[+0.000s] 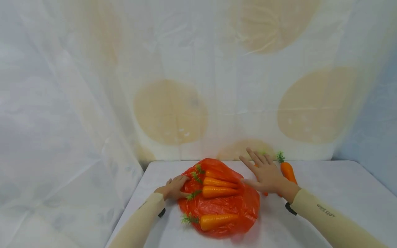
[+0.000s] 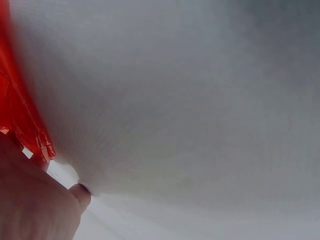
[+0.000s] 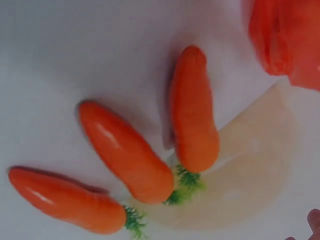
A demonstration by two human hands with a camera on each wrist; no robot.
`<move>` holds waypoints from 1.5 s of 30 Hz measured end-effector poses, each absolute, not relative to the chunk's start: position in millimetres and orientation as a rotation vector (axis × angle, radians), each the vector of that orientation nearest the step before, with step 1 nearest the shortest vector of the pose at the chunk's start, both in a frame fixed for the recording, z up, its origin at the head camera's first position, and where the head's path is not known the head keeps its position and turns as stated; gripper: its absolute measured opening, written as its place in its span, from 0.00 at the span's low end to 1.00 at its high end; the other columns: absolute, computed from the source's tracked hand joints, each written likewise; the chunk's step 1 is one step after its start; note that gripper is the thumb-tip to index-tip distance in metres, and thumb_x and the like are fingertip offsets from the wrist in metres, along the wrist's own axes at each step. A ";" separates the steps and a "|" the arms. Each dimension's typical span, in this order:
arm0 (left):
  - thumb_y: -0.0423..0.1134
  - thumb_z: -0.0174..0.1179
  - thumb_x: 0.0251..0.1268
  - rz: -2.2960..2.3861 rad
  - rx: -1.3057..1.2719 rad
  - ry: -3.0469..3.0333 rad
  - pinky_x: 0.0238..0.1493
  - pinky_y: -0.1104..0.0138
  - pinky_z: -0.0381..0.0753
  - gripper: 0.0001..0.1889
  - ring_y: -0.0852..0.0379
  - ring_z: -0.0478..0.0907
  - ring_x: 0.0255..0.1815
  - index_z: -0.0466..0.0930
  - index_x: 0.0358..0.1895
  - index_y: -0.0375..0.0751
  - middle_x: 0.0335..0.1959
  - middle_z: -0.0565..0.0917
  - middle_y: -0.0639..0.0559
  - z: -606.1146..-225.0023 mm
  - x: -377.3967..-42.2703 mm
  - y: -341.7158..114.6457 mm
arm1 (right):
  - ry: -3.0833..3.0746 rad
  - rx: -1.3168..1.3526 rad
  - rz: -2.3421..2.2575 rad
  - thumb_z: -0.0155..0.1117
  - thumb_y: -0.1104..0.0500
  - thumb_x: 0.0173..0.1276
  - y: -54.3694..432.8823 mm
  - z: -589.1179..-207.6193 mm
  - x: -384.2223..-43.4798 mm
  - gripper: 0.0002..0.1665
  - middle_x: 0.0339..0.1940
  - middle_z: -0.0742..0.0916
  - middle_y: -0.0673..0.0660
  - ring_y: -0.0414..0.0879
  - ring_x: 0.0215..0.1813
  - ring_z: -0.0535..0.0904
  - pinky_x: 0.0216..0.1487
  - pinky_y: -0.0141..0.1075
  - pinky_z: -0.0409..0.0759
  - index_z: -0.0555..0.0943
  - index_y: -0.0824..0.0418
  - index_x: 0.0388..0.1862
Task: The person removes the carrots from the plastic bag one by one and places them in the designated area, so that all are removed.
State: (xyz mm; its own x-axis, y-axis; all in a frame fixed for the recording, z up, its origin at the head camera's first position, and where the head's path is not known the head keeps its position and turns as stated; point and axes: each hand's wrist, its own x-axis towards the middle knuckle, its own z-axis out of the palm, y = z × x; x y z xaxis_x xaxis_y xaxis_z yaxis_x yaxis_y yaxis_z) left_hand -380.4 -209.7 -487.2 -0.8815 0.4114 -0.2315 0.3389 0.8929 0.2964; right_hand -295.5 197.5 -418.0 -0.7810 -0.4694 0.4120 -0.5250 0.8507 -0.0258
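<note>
Red plastic bag (image 1: pixel 220 206) lies spread on the white table (image 1: pixel 276 227), in front of the person and between the two hands, with four carrots at it. The step in hand looks like minding the bag and its carrots while the others lie outside it.

The right hand (image 1: pixel 268 175) is spread wide and holds nothing, its fingers straight and its thumb overlapping the bag's right edge in the head view; whether it touches there, I cannot tell. The left hand (image 1: pixel 175 187) is at the bag's left edge, thumb and fingers about it; whether they pinch it or merely rest there, I cannot tell.

Of the carrots at the bag, three grouped carrots (image 1: pixel 220 192) lie side by side, and a fourth carrot (image 1: pixel 218 221) lies apart, nearer the person. Three loose carrots (image 3: pixel 192 110) rest on the table to the right of the bag, fanned out and separate.

As I judge it, a move on a loose one calls for the right hand to close round its smooth body, clear of the small green tops (image 3: pixel 189 176), with the left hand steadying the bag
</note>
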 end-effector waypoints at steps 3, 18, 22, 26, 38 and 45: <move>0.63 0.65 0.58 0.356 0.561 2.774 0.76 0.36 0.45 0.40 0.42 0.53 0.78 0.63 0.71 0.55 0.76 0.62 0.47 -486.4 -378.9 -212.1 | -2.607 0.775 0.214 0.55 0.29 0.67 184.9 -419.8 -293.0 0.48 0.83 0.50 0.58 0.64 0.79 0.53 0.72 0.69 0.51 0.55 0.46 0.80; 0.65 0.65 0.57 0.371 0.568 2.784 0.75 0.35 0.45 0.41 0.41 0.54 0.77 0.63 0.71 0.54 0.75 0.62 0.46 -490.1 -377.5 -217.1 | -2.571 1.004 0.248 0.52 0.27 0.67 140.8 -427.0 -278.3 0.50 0.83 0.50 0.58 0.61 0.79 0.55 0.73 0.67 0.54 0.54 0.47 0.80; 0.65 0.65 0.57 0.376 0.563 2.781 0.75 0.34 0.44 0.40 0.40 0.54 0.77 0.63 0.71 0.55 0.75 0.62 0.46 -489.9 -379.0 -217.0 | -2.634 1.071 0.246 0.47 0.24 0.67 130.4 -425.5 -273.0 0.51 0.84 0.46 0.57 0.59 0.80 0.52 0.74 0.66 0.52 0.49 0.43 0.81; 0.65 0.64 0.58 0.377 0.568 2.776 0.75 0.34 0.43 0.40 0.40 0.54 0.78 0.63 0.71 0.55 0.76 0.63 0.46 -489.4 -377.6 -217.4 | -2.628 1.149 0.252 0.47 0.23 0.66 122.2 -429.1 -268.4 0.52 0.84 0.46 0.59 0.59 0.81 0.52 0.74 0.66 0.52 0.49 0.43 0.81; 0.62 0.64 0.60 0.372 0.576 2.769 0.75 0.35 0.45 0.39 0.40 0.54 0.77 0.63 0.70 0.50 0.75 0.62 0.44 -474.6 -362.8 -213.5 | -2.652 1.304 0.248 0.50 0.25 0.66 104.1 -450.4 -258.9 0.51 0.84 0.45 0.52 0.60 0.81 0.51 0.76 0.64 0.50 0.52 0.44 0.81; 0.63 0.64 0.60 0.373 0.571 2.779 0.75 0.35 0.45 0.39 0.39 0.54 0.77 0.64 0.70 0.50 0.75 0.63 0.44 -480.3 -364.6 -213.7 | -2.720 1.432 0.288 0.50 0.23 0.64 94.7 -456.2 -252.1 0.51 0.84 0.49 0.52 0.55 0.82 0.49 0.76 0.65 0.50 0.44 0.35 0.81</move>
